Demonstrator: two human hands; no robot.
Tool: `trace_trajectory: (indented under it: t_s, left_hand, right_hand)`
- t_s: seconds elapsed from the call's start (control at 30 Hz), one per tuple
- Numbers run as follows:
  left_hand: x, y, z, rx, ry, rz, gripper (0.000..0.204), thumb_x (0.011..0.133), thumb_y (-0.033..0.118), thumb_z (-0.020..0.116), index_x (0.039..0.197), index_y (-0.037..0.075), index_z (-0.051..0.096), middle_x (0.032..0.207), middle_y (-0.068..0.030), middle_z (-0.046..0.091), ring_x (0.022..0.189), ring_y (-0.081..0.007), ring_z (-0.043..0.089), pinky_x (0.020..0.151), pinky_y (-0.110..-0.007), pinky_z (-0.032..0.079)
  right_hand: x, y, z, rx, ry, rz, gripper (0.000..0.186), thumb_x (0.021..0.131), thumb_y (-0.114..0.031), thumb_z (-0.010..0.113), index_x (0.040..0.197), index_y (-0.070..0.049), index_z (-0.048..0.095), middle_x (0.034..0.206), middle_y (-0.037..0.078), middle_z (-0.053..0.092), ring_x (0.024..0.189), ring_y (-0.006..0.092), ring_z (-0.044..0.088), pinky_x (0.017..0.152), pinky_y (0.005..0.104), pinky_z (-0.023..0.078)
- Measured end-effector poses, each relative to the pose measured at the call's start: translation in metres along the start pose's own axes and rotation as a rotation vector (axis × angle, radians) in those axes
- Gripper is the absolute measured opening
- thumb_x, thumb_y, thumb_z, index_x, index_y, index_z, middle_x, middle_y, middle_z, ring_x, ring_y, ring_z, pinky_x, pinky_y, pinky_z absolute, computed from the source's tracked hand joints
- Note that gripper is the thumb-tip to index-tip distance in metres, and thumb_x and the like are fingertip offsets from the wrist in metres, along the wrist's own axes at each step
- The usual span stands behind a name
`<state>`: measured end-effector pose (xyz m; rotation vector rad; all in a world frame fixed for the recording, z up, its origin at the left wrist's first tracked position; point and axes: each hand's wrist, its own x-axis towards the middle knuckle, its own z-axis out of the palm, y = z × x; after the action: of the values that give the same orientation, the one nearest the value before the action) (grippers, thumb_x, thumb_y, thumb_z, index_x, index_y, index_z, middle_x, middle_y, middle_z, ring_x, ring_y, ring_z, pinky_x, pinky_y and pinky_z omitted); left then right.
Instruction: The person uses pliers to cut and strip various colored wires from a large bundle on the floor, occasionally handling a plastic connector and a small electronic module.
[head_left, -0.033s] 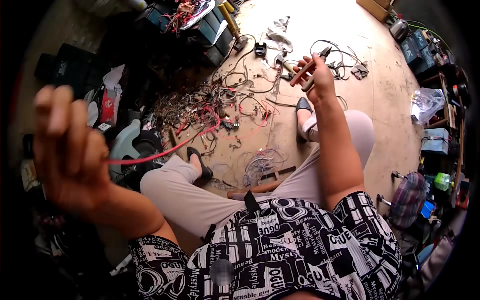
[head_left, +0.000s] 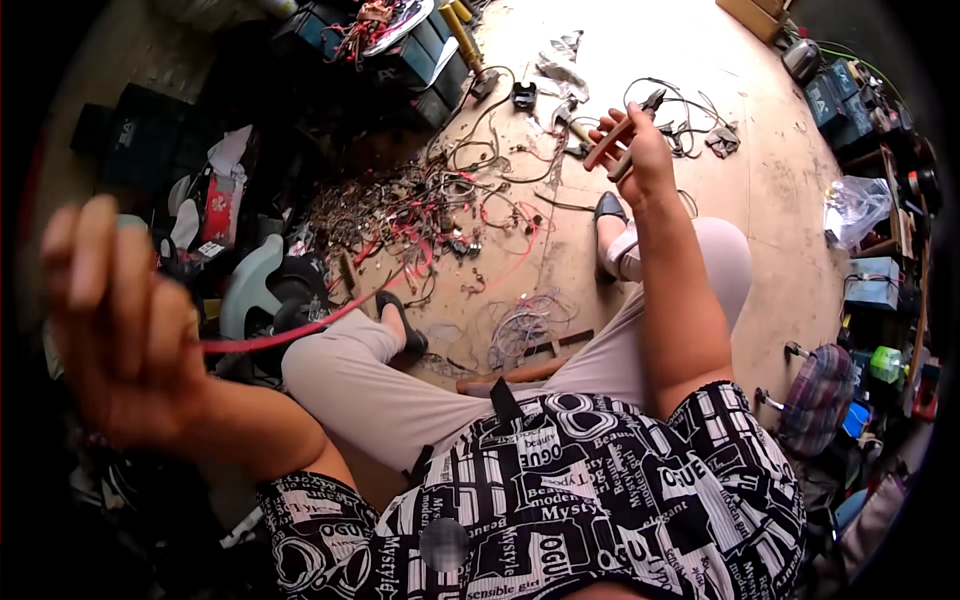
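Raised at the far left, my left hand [head_left: 130,330] has its fingers curled around a red wire [head_left: 300,328]. The wire hangs from it in a blurred curve over my knee toward the scrap heap. My right hand [head_left: 647,155] is held out over the floor at the upper right. Its fingers are wrapped around a pair of pliers [head_left: 612,145] with light brown handles, jaws pointing up and away. Between my feet and the dark boxes spreads a heap of wire scraps and small metal bits [head_left: 385,220]. A hammer [head_left: 570,118] lies just beyond my right hand.
Dark loops of cable [head_left: 680,110] lie past the pliers. Grey-blue batteries [head_left: 415,75] stand at the back. A pale green curved guard [head_left: 250,285] sits left of my knee. At the right are a clear plastic bag [head_left: 857,210] and a plaid-covered stool [head_left: 817,400].
My left hand has shifted a little left and down, drawing the red wire with it. My right hand with the pliers has barely moved.
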<state>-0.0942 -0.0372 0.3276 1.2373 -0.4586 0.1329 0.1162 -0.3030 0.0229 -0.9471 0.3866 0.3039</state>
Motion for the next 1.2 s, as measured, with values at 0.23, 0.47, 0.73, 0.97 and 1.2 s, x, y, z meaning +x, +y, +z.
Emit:
trace_trajectory:
  t_s: [0.23, 0.47, 0.73, 0.97, 1.2]
  left_hand:
    - [-0.044, 0.006, 0.024, -0.156, 0.224, 0.061, 0.011, 0.088, 0.005, 0.050, 0.091, 0.002, 0.040, 0.082, -0.0088, 0.044, 0.049, -0.0143, 0.039, 0.033, -0.024, 0.032]
    - [-0.090, -0.182, -0.016, 0.365, 0.424, -0.594, 0.009, 0.088, 0.006, 0.059, 0.095, 0.002, 0.062, 0.081, -0.0029, 0.062, 0.069, -0.0079, 0.056, 0.064, -0.021, 0.046]
    - [-0.243, -0.417, -0.078, 0.815, -0.515, -1.252, 0.029, 0.077, 0.023, 0.066, 0.094, 0.000, 0.065, 0.091, -0.0176, 0.067, 0.087, -0.0280, 0.065, 0.080, -0.037, 0.050]
    - [-0.187, -0.514, -0.098, 0.818, -0.079, -1.148, 0.033, 0.076, 0.024, 0.062, 0.100, 0.001, 0.064, 0.096, -0.0230, 0.065, 0.091, -0.0369, 0.063, 0.082, -0.042, 0.049]
    - [-0.150, -0.600, -0.132, 0.982, 0.052, -1.182, 0.042, 0.079, 0.019, 0.060, 0.118, 0.007, 0.054, 0.125, -0.0210, 0.049, 0.104, -0.0379, 0.057, 0.088, -0.045, 0.047]
  right_hand:
    - [-0.027, -0.011, 0.006, -0.157, -0.081, 0.007, 0.040, 0.094, -0.035, 0.047, 0.114, -0.001, 0.054, 0.103, 0.010, 0.061, 0.093, 0.0219, 0.061, 0.078, 0.0335, 0.048]
    - [-0.047, -0.028, 0.023, -0.382, -0.300, -0.035, 0.039, 0.092, -0.033, 0.055, 0.113, 0.000, 0.058, 0.098, 0.008, 0.063, 0.087, 0.0168, 0.063, 0.076, 0.0265, 0.050]
    - [-0.049, -0.032, 0.054, -0.603, -0.491, 0.000, 0.041, 0.091, -0.031, 0.055, 0.118, 0.000, 0.056, 0.096, 0.006, 0.063, 0.089, 0.0150, 0.062, 0.083, 0.0268, 0.049]
    - [-0.033, -0.039, 0.042, -0.128, -0.343, 0.153, 0.042, 0.096, -0.023, 0.042, 0.124, 0.008, 0.047, 0.097, 0.011, 0.062, 0.091, 0.0258, 0.063, 0.087, 0.0375, 0.049]
    - [-0.040, -0.035, 0.053, -0.083, -0.241, 0.168, 0.045, 0.095, -0.024, 0.040, 0.125, 0.009, 0.042, 0.102, 0.015, 0.054, 0.095, 0.0293, 0.057, 0.088, 0.0409, 0.046]
